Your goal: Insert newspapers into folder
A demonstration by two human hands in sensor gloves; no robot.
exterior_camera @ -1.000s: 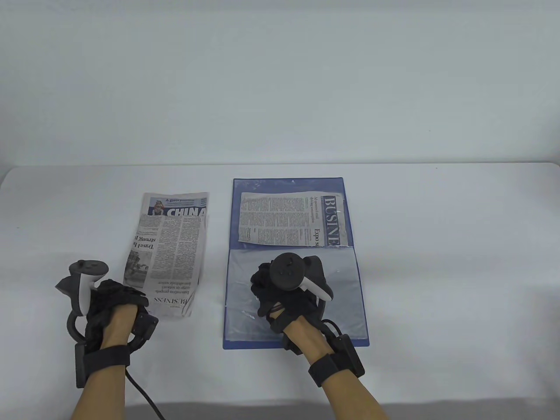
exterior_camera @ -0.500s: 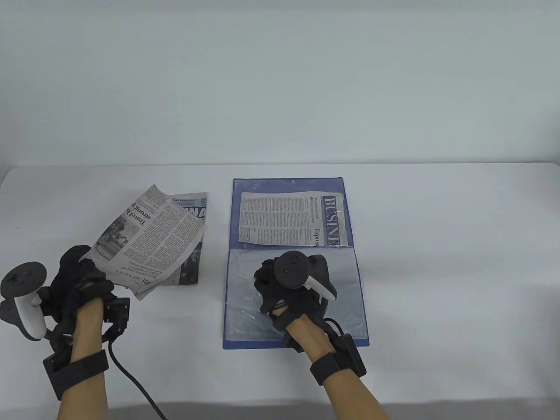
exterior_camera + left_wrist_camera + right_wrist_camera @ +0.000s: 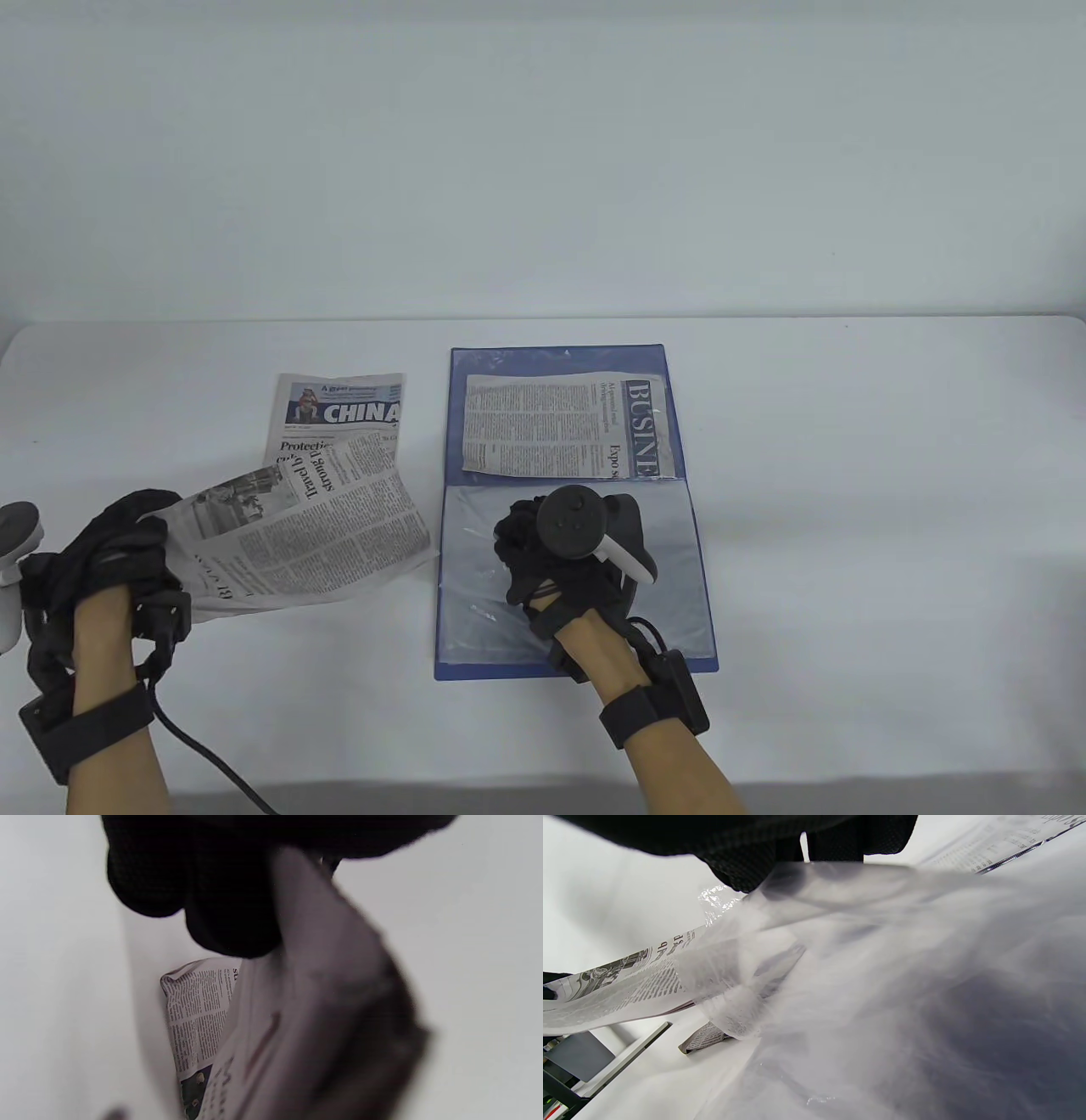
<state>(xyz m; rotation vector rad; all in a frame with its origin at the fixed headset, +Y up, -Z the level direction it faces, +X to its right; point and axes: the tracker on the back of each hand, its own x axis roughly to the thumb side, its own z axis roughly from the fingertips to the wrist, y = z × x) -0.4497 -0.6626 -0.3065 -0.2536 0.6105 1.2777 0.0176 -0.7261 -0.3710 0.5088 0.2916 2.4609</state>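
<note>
A blue folder [image 3: 691, 543] lies open at the table's middle. A "BUSINESS" newspaper [image 3: 564, 424] sits in its far pocket. My right hand [image 3: 513, 539] pinches the near clear sleeve [image 3: 662, 577] at its left part and lifts the film, which shows close up in the right wrist view [image 3: 882, 963]. My left hand [image 3: 157, 531] grips a folded newspaper sheet [image 3: 305, 535] by its left end and holds it off the table, its right corner close to the folder's left edge. It is blurred in the left wrist view [image 3: 322, 1018]. A "CHINA" newspaper [image 3: 339, 407] lies flat behind it.
The white table [image 3: 848, 475] runs to a pale wall at the back. A black cable [image 3: 212, 755] trails from my left wrist toward the front edge.
My left hand has lifted the top newspaper sheet off the "CHINA" paper, turned it and swung its free end right toward the folder. My right hand has stayed on the sleeve.
</note>
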